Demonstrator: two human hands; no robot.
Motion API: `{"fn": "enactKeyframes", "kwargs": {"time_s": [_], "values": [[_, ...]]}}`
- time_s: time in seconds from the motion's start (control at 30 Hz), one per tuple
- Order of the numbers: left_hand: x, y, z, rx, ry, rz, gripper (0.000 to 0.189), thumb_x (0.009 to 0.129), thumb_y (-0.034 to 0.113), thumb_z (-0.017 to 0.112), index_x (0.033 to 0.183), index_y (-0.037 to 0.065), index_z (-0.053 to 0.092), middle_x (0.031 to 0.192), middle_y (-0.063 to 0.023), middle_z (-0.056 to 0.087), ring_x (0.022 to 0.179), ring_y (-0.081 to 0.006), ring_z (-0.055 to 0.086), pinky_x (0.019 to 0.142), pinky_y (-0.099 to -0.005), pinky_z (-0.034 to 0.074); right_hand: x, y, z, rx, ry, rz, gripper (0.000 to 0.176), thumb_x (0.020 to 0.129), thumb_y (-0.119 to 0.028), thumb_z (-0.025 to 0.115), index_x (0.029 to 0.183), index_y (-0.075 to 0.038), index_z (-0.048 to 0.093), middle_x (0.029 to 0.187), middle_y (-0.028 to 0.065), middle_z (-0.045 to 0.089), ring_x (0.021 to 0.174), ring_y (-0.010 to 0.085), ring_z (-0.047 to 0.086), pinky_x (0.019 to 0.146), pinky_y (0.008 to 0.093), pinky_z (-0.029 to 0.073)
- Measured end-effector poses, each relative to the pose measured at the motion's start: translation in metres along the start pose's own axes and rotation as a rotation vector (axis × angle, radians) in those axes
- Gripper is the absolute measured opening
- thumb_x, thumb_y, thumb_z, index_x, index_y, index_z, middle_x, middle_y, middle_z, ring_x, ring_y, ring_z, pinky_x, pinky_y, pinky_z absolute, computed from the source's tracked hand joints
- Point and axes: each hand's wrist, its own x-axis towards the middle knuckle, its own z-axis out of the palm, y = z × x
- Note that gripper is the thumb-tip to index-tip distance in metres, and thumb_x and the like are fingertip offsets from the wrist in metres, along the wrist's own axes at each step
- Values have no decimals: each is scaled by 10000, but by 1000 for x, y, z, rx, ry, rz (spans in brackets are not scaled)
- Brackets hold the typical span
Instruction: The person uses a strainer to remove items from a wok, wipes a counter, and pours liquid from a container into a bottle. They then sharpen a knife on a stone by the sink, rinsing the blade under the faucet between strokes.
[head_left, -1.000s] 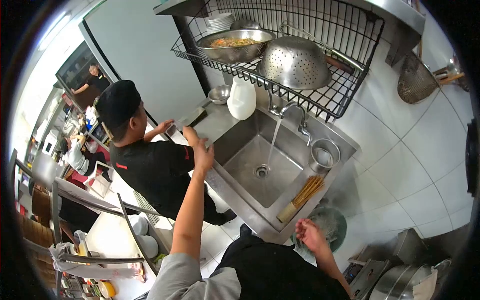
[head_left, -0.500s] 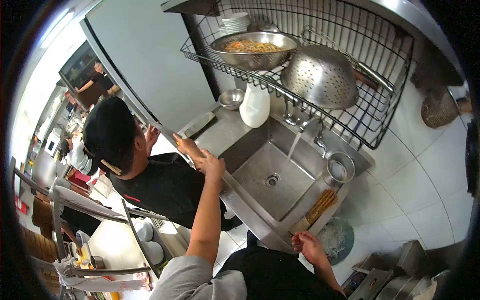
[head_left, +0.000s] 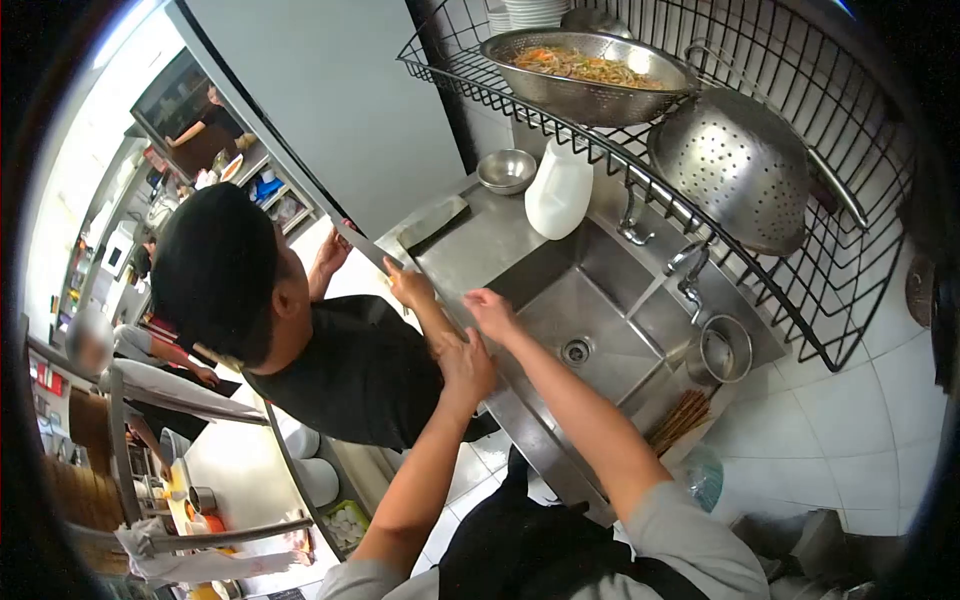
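My left hand (head_left: 464, 368) is closed round the forearm (head_left: 437, 325) of a co-worker in a black cap and black shirt (head_left: 350, 370). My right hand (head_left: 492, 314) is in the air over the near left edge of the sink (head_left: 575, 300), close to that forearm. Its fingers look loosely stretched, with nothing seen in them. The co-worker holds a long flat blade (head_left: 372, 250), one hand (head_left: 330, 252) near its far end and the other hand (head_left: 408, 286) at its near end. A dark rectangular block (head_left: 432, 226) lies on the counter beyond.
Water runs from a tap (head_left: 690, 265) into the sink. A metal bowl (head_left: 506, 172) and white jug (head_left: 560, 192) stand behind it; a metal cup (head_left: 720, 350) and bristle brush (head_left: 682, 420) sit at right. A wire rack (head_left: 780, 275) overhead holds colanders (head_left: 740, 170).
My right hand has moved from beside the brush across the sink towards the co-worker's arm. My left hand stays on the forearm. The view has shifted.
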Motion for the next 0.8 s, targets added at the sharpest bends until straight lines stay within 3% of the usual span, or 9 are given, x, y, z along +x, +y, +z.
{"fn": "enactKeyframes", "kwargs": {"time_s": [0.07, 0.13, 0.2, 0.23, 0.33, 0.47, 0.6, 0.67, 0.8], "values": [[-4, -5, 12, -437, -87, -25, 720, 832, 383, 624, 1371, -48, 418, 1279, -427, 428, 1108, -551, 517, 939, -584, 421, 40, 39, 31, -68, -37, -10, 397, 931, -364, 594, 1066, 8, 623, 921, 76, 662, 871, 201, 635, 814, 353, 509], [-9, -7, 22, -275, -57, 7, 679, 824, 310, 620, 1362, -53, 423, 1293, -451, 402, 1106, -568, 517, 913, -574, 452, 60, 56, 60, -124, -78, -17, 408, 930, -380, 577, 1040, 9, 630, 907, 81, 661, 850, 211, 631, 797, 363, 506], [-16, -4, 7, -188, -110, 28, 661, 830, 291, 615, 1355, -59, 421, 1303, -467, 381, 1103, -586, 511, 882, -560, 486, 68, 56, 67, 331, -391, 188, 324, 940, -316, 540, 968, -13, 651, 886, 87, 658, 793, 205, 614, 730, 353, 494], [-17, -5, 13, -237, 27, 35, 581, 808, 245, 640, 1260, -51, 429, 1168, -430, 488, 972, -563, 579, 787, -524, 529, 67, 50, 67, 466, -492, 349, 275, 937, -265, 527, 908, -24, 658, 868, 88, 654, 749, 196, 595, 682, 346, 475], [-19, -8, 19, -176, 3, 61, 606, 813, 250, 633, 1291, -53, 417, 1182, -436, 480, 984, -572, 568, 790, -537, 529, 76, 63, 81, 630, -567, 479, 272, 944, -252, 529, 915, -15, 659, 884, 91, 659, 766, 186, 605, 693, 342, 477], [-23, -6, 7, -120, -27, 48, 604, 826, 259, 624, 1298, -51, 410, 1200, -455, 453, 1006, -588, 554, 762, -530, 546, 52, 38, 70, 939, -500, 570, 266, 959, -220, 500, 955, -7, 660, 888, 92, 672, 758, 200, 621, 690, 338, 485], [-28, -5, -13, -288, -73, 43, 596, 843, 270, 616, 1311, -35, 407, 1241, -472, 409, 1019, -607, 541, 771, -522, 554, 60, 51, 79, 861, -591, 661, 293, 952, -249, 468, 924, -19, 646, 871, 93, 653, 746, 200, 599, 685, 342, 489], [-35, -4, -16, -323, -112, 34, 667, 848, 340, 623, 1347, -53, 420, 1282, -490, 385, 1091, -638, 485, 840, -530, 522, 50, 36, 71, 741, -514, 649, 289, 946, -260, 462, 880, -35, 630, 835, 82, 634, 730, 199, 584, 667, 349, 488], [-56, -17, -22, -315, -134, 38, 647, 857, 335, 620, 1348, -44, 435, 1323, -446, 383, 1145, -581, 480, 910, -506, 501, 40, 58, 79, 1026, -554, 702, 234, 953, -223, 457, 872, -56, 600, 853, 71, 630, 748, 190, 580, 676, 347, 477]]}}
